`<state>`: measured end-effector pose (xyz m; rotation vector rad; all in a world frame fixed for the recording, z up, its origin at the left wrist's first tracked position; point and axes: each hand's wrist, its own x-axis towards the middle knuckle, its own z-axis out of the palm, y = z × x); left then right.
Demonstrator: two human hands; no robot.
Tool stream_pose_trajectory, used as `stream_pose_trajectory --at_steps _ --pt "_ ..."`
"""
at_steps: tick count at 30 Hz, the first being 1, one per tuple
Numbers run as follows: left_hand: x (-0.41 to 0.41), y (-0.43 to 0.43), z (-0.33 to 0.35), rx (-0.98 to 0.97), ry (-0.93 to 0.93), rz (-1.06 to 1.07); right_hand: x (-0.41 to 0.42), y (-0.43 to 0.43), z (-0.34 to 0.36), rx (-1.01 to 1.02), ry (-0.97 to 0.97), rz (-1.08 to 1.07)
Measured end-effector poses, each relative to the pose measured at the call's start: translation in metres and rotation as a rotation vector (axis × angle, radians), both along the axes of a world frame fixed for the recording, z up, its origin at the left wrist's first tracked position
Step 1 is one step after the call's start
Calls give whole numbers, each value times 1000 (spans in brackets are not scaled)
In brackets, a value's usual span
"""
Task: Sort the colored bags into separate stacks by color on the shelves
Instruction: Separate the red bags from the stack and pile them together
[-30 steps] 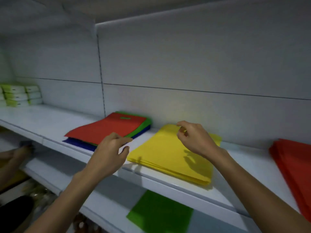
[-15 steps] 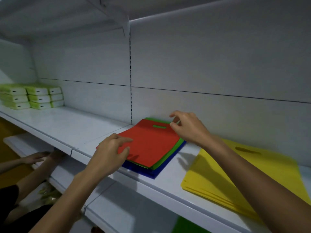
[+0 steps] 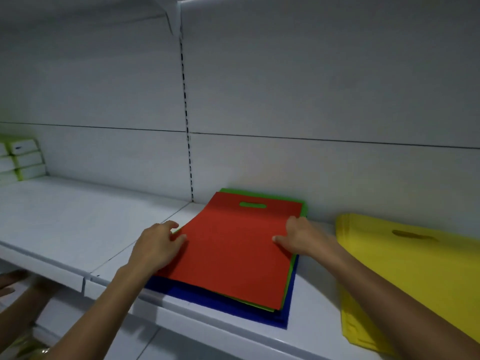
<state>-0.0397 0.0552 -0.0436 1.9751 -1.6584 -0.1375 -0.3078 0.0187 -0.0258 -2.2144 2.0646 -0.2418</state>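
Colored bags update: half a second ago my hands were only getting to the mixed pile, a second ago they were over by the yellows, and now both are on the top one. Biggest thing first: the white shelf (image 3: 78,229) runs right across the frame. The yellow stack (image 3: 389,268) sits at the right edge, already one color. Center frame is the mixed pile, with the red bag (image 3: 233,250) on top, a green bag (image 3: 304,207) under it and a blue bag (image 3: 220,305) at the bottom. My left hand (image 3: 155,248) pinches the red bag's left edge. My right hand (image 3: 304,237) has its thumb on the right edge; can't tell if it's actually gripping. I'd say the red one is next to go.
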Motion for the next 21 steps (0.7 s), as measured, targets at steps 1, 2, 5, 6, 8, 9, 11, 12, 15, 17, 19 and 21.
stream_pose_trajectory --at_steps 1,2,5,6,8,9,11,12,15,17,19,21 --pt "3 -7 -2 17 4 -14 2 0 -4 -14 -24 -26" --pt "5 -14 -3 19 21 -28 4 -1 -7 -38 -48 -56" --pt "6 -25 -4 -1 131 -75 4 1 -11 -133 -147 -134" --pt "6 -28 -4 -15 150 -102 4 3 -13 -197 -161 -146" --pt "4 -34 -5 -24 136 -153 7 10 -18 -333 -136 -159" --pt "3 -37 -6 -15 119 -168 9 13 -20 -377 -115 -157" --pt "4 -40 -8 -5 92 -192 11 18 -25 -428 -122 -143" --pt "4 -41 -8 -9 79 -209 10 19 -26 -448 -148 -134" --pt "3 -38 -4 -47 60 -271 3 21 -24 -497 -212 -140" --pt "-2 -31 0 -106 37 -302 -3 25 -18 -547 -232 -185" --pt "-11 -25 4 -193 9 -336 -11 33 -10 -584 -245 -227" --pt "-26 -19 10 -262 4 -388 -24 43 -2 -589 -232 -248"
